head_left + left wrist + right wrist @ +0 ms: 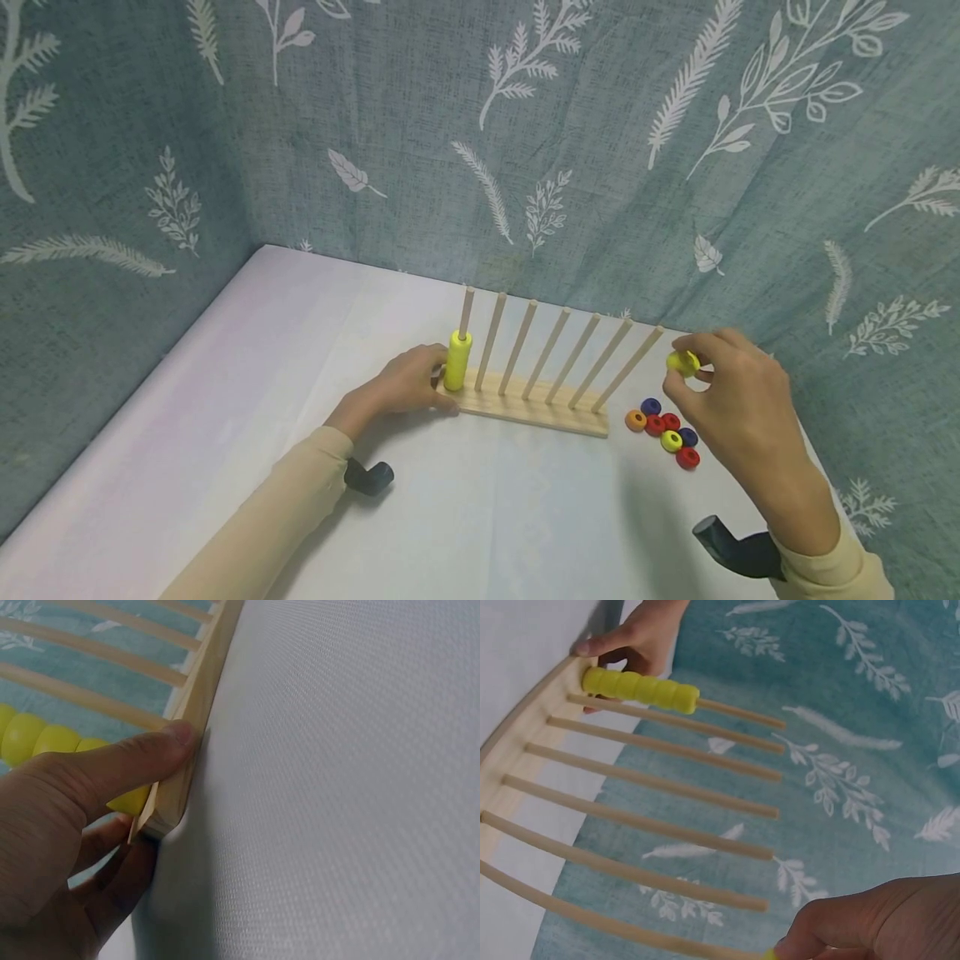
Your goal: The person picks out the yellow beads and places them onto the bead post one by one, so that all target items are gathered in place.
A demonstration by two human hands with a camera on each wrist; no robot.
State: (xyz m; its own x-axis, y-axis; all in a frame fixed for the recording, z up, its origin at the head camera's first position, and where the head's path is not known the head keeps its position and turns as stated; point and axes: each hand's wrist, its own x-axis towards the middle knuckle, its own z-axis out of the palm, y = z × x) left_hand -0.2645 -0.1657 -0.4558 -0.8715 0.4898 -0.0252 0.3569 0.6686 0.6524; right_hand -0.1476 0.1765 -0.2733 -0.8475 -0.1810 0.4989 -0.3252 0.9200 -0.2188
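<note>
A wooden peg rack (532,414) with a row of several upright pegs stands on the table. Yellow beads (457,363) are stacked on its leftmost peg, whose upper part is bare. My left hand (408,381) grips the rack's left end, the thumb (161,750) along the front edge and the other fingers behind. To the right of the rack, my right hand (738,400) is raised and pinches a yellow bead (681,363) between thumb and fingers. In the right wrist view that bead (771,955) is mostly hidden and overlaps the tip of the rightmost peg.
Loose beads in red, blue, orange and yellow (671,441) lie on the white table (420,533) by the rack's right end. A leaf-patterned teal cloth (420,125) hangs behind and at the sides. Dark curved mounts (738,550) stick out from both wrists.
</note>
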